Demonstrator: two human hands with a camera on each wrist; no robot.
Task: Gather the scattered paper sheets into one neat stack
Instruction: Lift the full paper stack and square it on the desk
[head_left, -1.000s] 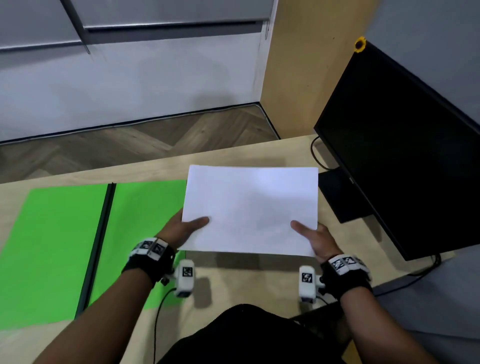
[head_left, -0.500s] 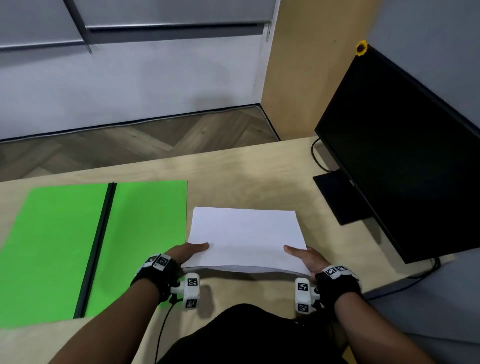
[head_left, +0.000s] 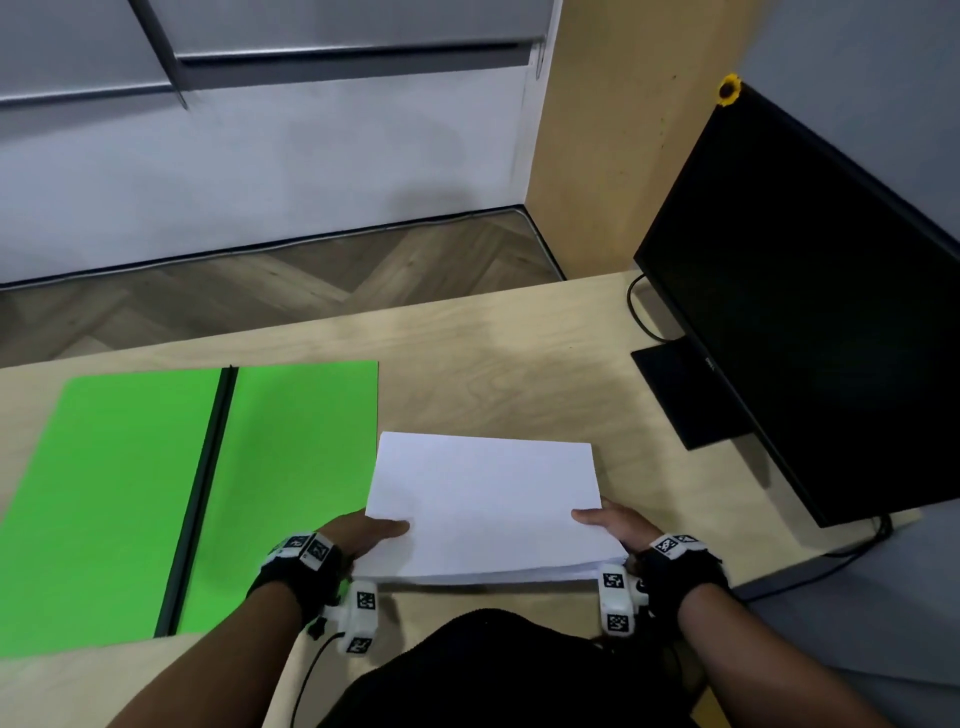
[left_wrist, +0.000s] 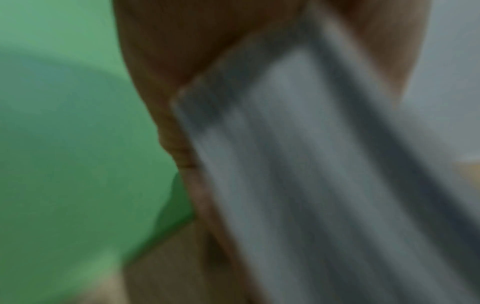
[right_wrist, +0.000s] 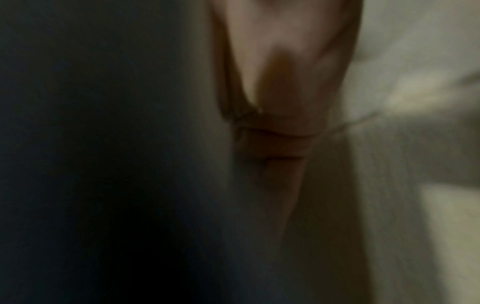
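Both my hands are on the paper stack (head_left: 485, 504) right now. My left hand (head_left: 358, 535) grips its near left corner, thumb lying flat on the top sheet, the other fingers tucked underneath where I can't see them. My right hand (head_left: 618, 525) pinches the near right corner the same way, thumb on top. The stack sits in front of me on the wooden desk (head_left: 519, 364), far edge down on the wood, near edge raised a little in my grip, and along that near edge the separate sheets show as thin layers. Just to the left, the open green folder (head_left: 130, 493) lies flat with its black spine (head_left: 200, 493) running down the middle; the stack's left edge is right beside the folder's right edge. Over to the right stands the dark monitor (head_left: 810, 312), well apart from the paper. The left wrist view is blurred: grey paper edges (left_wrist: 324, 174) against my palm, green behind. The right wrist view is too dark and smeared to read.
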